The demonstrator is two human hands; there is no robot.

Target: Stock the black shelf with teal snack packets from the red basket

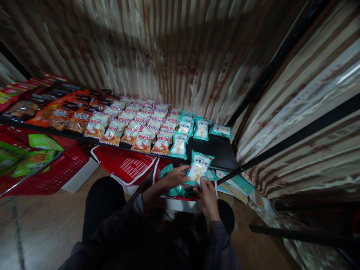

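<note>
A teal and white snack bag (200, 168) is held up between both hands, in front of the shelf's front edge. My left hand (177, 177) is closed on its left side. At its lower right, my right hand (207, 195) pinches it with the thumb on the front. Right below stands a red basket (185, 198) with more teal snack bags (177, 190) inside, partly covered by my hands. Several matching bags, such as a teal bag (179, 145) at the front, lie on the black shelf (222, 150).
Left of the teal bags, white and orange snack bags (144, 138) lie in rows, then orange packs (66, 114). An empty red basket (123, 161) and a red basket (53, 176) with green packs stand below. Black frame bars (261, 84) and striped curtain (157, 48) bound the shelf.
</note>
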